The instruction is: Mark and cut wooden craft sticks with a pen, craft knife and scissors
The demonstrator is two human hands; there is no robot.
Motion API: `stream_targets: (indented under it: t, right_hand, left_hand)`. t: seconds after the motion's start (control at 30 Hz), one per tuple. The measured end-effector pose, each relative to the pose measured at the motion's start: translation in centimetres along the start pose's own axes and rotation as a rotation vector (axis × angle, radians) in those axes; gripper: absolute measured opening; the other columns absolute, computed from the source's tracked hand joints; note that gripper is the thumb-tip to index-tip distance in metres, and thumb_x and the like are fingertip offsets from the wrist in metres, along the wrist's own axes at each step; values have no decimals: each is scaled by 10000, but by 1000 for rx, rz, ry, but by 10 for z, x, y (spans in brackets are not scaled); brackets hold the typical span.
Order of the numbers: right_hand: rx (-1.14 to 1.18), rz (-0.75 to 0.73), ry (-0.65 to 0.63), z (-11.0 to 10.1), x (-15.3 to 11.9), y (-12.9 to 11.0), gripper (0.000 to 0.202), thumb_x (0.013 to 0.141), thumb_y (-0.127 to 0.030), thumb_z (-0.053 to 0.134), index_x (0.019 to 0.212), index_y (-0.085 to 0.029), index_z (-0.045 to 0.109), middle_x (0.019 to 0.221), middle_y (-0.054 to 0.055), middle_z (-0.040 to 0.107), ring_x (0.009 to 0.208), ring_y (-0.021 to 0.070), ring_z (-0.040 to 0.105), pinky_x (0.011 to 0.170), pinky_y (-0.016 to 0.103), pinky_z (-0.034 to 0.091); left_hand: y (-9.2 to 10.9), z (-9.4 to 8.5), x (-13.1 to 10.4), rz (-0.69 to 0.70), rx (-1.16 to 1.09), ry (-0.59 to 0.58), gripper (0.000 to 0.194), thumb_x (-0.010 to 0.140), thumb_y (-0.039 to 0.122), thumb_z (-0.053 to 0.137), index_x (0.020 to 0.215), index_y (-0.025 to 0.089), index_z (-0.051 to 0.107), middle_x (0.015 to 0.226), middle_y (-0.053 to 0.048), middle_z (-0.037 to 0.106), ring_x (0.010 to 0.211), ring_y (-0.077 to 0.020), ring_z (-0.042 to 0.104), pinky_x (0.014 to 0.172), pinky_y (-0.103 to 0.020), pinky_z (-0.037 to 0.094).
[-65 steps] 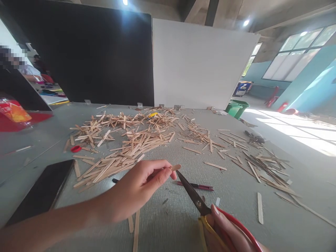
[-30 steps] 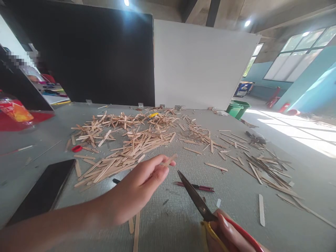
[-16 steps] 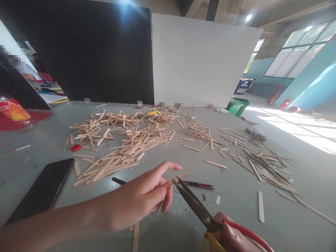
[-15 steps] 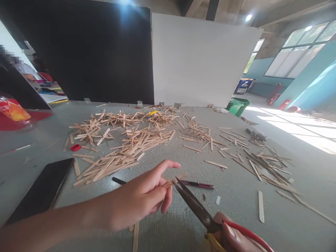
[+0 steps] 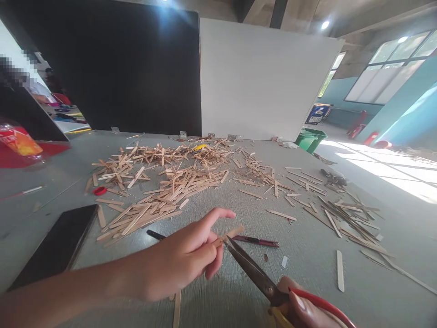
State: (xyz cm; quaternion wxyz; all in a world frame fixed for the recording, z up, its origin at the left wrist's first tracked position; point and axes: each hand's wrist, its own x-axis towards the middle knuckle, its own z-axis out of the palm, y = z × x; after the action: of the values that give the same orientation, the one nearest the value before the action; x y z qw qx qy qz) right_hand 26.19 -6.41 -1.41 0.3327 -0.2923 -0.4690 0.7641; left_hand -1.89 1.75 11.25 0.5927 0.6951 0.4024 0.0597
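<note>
Between thumb and fingers, my left hand pinches a short wooden craft stick, its index finger stretched out above. My right hand grips scissors with a red and a yellow handle. The blade tips meet the craft stick close to my left fingertips; the blades are nearly closed. On the table behind the stick lies a dark red utility knife. A black pen-like thing is partly hidden behind my left hand. Another stick lies below my left wrist.
Loose craft sticks are heaped across the table, with thin split strips at the right. A black phone-like slab, a red ring and a bottle are at the left. Black and white panels stand behind.
The scissor tips have shifted slightly left along the craft stick, toward my left fingers, and the blades look a little more closed. My left hand stays almost in place.
</note>
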Motion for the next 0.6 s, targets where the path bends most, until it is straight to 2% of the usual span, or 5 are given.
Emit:
stream_targets:
  t: [0.13, 0.27, 0.43, 0.5, 0.6]
  right_hand:
    - [-26, 22, -58, -7, 2, -11, 318, 1008, -340, 658, 1272, -165, 626, 1228, 96, 662, 990, 233, 691, 822, 420, 610]
    - [-67, 34, -42, -8, -3, -10, 319, 1008, -343, 657, 1271, -165, 625, 1227, 95, 662, 990, 233, 690, 823, 420, 609]
    - [-142, 40, 55, -6, -8, 5, 265, 1025, -406, 625, 1034, -145, 666, 904, 19, 669, 700, 139, 643, 619, 281, 565]
    - [-175, 40, 105, -7, -8, 9, 353, 1014, -478, 622, 879, -153, 654, 737, -20, 581, 612, 111, 563, 543, 223, 489]
    - [-210, 43, 154, -7, -8, 9, 437, 965, -554, 659, 758, -170, 623, 646, -36, 460, 587, 99, 471, 498, 186, 397]
  left_hand:
    - [4, 2, -3, -22, 50, 42, 520, 1050, 372, 398, 1548, 343, 250, 739, 63, 490, 639, -155, 382, 657, -289, 358]
    - [7, 4, -6, -34, 145, 126, 467, 1041, 402, 420, 1502, 354, 365, 749, 43, 485, 691, -178, 429, 662, -284, 343]
    - [11, 6, -10, -54, 184, 171, 406, 1040, 402, 410, 1443, 360, 444, 751, 33, 495, 655, -181, 413, 630, -282, 321]
    - [12, 6, -11, -61, 181, 169, 398, 1036, 406, 417, 1431, 365, 450, 740, 36, 481, 647, -182, 397, 623, -280, 316]
    - [14, 5, -11, -72, 179, 153, 390, 1035, 426, 417, 1420, 369, 450, 722, 41, 462, 626, -181, 374, 600, -281, 298]
